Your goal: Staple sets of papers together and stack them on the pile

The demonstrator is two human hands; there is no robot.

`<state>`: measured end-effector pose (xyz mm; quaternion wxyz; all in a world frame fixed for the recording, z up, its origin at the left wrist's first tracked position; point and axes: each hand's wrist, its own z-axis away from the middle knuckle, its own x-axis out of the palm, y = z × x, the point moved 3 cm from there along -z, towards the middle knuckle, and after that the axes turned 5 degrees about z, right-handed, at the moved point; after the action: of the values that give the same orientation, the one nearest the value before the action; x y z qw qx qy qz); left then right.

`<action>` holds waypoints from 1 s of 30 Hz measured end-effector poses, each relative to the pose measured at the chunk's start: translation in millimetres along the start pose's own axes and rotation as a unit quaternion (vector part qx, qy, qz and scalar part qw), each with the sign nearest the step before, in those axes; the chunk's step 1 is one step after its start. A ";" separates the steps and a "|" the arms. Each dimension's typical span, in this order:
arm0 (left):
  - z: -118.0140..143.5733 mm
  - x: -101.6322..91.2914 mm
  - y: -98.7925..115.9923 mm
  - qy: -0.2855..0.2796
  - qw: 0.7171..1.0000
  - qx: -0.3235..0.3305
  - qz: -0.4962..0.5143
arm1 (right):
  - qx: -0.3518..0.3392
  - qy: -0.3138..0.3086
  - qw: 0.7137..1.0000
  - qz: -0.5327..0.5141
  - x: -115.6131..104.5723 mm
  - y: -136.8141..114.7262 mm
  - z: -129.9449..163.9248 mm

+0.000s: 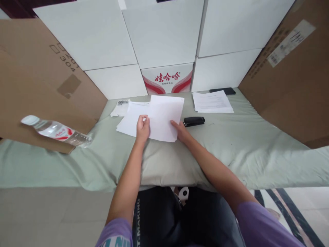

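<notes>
Paper first: we are pinching the near-left part of the loose white sheets (154, 118) with our left hand (143, 128), fingers curled shut on the paper, while our right hand (181, 132) is lying flat on the near-right corner, fingers together and pressing down, not closed around anything.

We are judging the risk like this: the sheets are already fanning out, the lower ones poking out to the left under the top one, and they are resting on a soft, wrinkled green cloth (231, 144). If the left hand is pulling while the right is only pressing, the sheets could be sliding further apart or creasing at the pinch. The cloth could also be bunching under them and throwing the edges out of line.

As for looks, the sheets are plain white and seem blank, thin and slightly askew, lying in the middle of the cloth just in front of us.

A black stapler (194, 121) is sitting just right of the sheets, near our right hand but apart from it. Further back a printed stack (212, 102) is lying with a dark phone (222, 91) behind it, and a water bottle (55, 130) is lying on its side well off to the left.
</notes>
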<state>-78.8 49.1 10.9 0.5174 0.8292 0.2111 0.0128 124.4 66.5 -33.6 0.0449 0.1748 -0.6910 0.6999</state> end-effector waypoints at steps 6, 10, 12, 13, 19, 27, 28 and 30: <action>-8.3 -10.8 -13.9 -0.029 0.938 -0.055 -0.342 | 0.028 0.126 0.990 -0.049 -10.0 5.8 -3.9; -8.5 -16.7 -21.8 -0.087 0.881 -0.105 -0.453 | 0.030 0.147 0.983 -0.101 -10.2 5.9 -6.9; -7.8 -15.9 -22.3 -0.102 0.874 -0.104 -0.465 | 0.035 0.154 0.980 -0.117 -10.4 5.7 -7.6; -7.6 -15.3 -21.8 -0.104 0.870 -0.103 -0.471 | 0.036 0.156 0.980 -0.122 -10.5 5.5 -7.7; -9.9 -13.9 -15.2 -0.103 0.841 -0.151 -0.509 | 0.044 0.158 0.978 -0.127 -9.0 3.2 -6.0; -12.6 -20.5 -15.6 -0.085 0.841 -0.167 -0.507 | 0.049 0.157 0.978 -0.126 -8.0 1.2 -4.9; -12.8 -21.1 -16.5 -0.084 0.841 -0.169 -0.507 | 0.049 0.156 0.979 -0.123 -8.2 1.5 -5.0; -13.4 -21.5 -17.8 -0.084 0.842 -0.169 -0.505 | 0.048 0.154 0.980 -0.118 -8.6 2.0 -5.3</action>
<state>-107.6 59.4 6.0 0.5998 0.5053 0.5512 -0.2847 130.8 73.2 -38.1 0.2251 0.1472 -0.6158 0.7406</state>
